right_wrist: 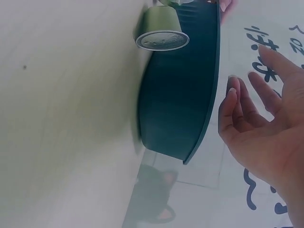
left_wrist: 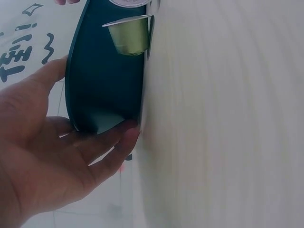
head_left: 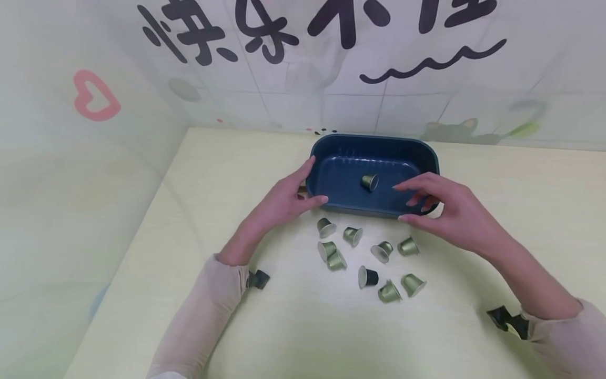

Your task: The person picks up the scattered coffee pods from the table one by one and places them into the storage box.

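Dk-blue tray (head_left: 343, 184), grn pods (head_left: 390, 292), cream grained tbl (head_left: 293, 326)

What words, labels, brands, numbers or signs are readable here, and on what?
"快乐": dark lettering on the back wall.
Two more characters, same wall: cropped by the head view's top edge, can't confirm.
Sideways lettering, left wrist view: cropped, not surely legible.
Capsule lid, right wrist view: marks too blurred.
Visible sides of the tray: none.
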Available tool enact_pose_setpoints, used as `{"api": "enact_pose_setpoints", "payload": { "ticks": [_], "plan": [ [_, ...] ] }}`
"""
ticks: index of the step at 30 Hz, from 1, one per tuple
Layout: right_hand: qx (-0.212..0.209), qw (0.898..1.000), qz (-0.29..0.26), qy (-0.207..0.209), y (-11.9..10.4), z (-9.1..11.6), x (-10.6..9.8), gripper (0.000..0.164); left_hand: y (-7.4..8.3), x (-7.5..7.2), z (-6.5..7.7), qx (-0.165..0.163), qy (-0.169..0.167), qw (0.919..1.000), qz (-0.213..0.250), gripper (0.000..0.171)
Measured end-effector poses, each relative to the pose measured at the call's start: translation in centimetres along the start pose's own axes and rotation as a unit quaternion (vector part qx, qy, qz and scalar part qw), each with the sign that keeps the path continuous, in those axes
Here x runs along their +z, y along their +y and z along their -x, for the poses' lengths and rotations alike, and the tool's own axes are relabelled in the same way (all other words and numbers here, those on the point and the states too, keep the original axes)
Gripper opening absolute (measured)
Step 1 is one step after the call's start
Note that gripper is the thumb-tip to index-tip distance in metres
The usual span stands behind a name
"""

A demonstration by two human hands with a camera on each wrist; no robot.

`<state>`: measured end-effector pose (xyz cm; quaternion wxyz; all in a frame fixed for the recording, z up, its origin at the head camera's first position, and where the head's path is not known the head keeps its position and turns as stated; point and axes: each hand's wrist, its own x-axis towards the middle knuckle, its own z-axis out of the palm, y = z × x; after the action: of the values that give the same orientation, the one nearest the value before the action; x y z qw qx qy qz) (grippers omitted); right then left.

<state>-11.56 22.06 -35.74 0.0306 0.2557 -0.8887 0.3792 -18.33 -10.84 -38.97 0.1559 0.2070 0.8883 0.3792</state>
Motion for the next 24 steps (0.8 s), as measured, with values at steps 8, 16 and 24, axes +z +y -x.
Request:
{"api": "enact_pose_setpoints", "payload": {
  "ticks": [8, 16, 24],
  "plan": [
    [-0.012, 1.000, -0.013, 0.003, 0.1, 0.7, -0.4, 0.055, 0.1, 0.0, 0.0, -0.006, 0.002, 1.0000, -0.002, 0.094],
    [-0.017, 1.000, -0.026, 0.000, 0.2, 1.6, -0.5, 0.059, 0.1, 0.1, 0.0, -0.006, 0.004, 1.0000, -0.001, 0.094],
    [-0.029, 0.999, -0.037, -0.014, 0.2, 2.3, -0.3, 0.058, 0.0, 0.1, 0.0, -0.001, 0.005, 1.0000, 0.002, 0.094]
  ]
}}
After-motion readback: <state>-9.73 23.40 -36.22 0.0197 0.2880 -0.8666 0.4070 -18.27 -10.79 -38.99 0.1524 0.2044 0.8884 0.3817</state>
